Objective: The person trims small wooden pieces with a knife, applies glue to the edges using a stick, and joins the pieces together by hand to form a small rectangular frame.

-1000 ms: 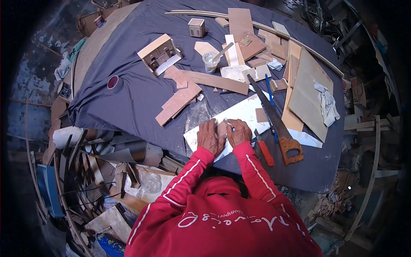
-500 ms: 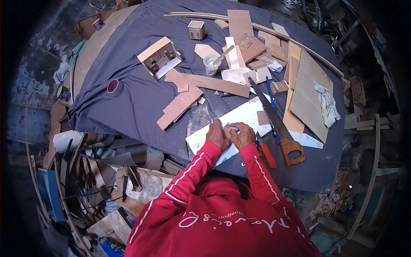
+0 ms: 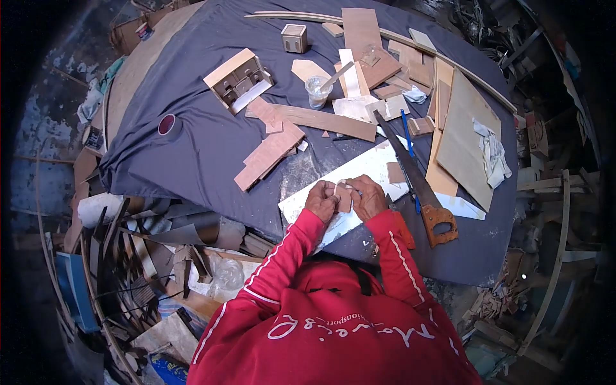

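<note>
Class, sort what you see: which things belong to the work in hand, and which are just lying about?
Likely in use:
- small wooden piece, between the left hand and right hand
- white board, beneath the hands

Apparently lying about, untouched:
- handsaw
- white cloth
- small wooden box

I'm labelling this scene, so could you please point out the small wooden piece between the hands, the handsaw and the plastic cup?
Small wooden piece (image 3: 344,200), head view: its flat face.
Handsaw (image 3: 420,181), head view: its blade.
Plastic cup (image 3: 317,97), head view: its side wall.
</note>
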{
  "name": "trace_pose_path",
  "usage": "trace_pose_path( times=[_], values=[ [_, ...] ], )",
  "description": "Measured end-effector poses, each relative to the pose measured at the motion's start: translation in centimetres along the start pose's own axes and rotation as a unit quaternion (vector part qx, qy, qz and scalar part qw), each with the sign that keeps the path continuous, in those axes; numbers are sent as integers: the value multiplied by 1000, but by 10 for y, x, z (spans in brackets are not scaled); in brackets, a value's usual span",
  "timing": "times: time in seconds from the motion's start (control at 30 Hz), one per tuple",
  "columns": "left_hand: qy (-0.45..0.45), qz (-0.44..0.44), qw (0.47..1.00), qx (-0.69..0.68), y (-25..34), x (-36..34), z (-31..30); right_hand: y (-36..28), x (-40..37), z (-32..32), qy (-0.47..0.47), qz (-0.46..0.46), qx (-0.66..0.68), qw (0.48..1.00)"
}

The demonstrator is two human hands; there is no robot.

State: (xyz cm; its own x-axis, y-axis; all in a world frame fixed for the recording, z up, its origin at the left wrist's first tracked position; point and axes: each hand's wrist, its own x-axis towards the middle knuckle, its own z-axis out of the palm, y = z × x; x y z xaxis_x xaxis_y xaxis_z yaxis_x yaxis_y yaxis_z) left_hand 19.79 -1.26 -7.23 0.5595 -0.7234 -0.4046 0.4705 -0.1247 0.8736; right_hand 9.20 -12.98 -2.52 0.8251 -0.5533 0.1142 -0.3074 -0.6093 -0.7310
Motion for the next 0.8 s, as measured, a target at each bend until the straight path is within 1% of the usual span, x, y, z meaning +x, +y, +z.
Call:
trace_pose_path(
  times=[0.1, 0.2, 0.4, 0.63, 0.8],
  values=[
    [-48, -38, 997, -50, -4, 3, -7, 5, 1, -1, -23, -1, -30, 999],
    [-68, -41, 993, -85, 2, 0, -6, 10, 1, 0, -30, -13, -35, 999],
    [-61, -36, 990, -121, 10, -7, -1, 9, 2, -3, -36, -41, -62, 997],
    [-55, -42, 991, -112, 3, -3, -4, 7, 1, -2, -37, -52, -74, 995],
    [-43, -45, 992, -109, 2, -2, -3, 8, 0, -3, -43, -37, -61, 997]
  ],
)
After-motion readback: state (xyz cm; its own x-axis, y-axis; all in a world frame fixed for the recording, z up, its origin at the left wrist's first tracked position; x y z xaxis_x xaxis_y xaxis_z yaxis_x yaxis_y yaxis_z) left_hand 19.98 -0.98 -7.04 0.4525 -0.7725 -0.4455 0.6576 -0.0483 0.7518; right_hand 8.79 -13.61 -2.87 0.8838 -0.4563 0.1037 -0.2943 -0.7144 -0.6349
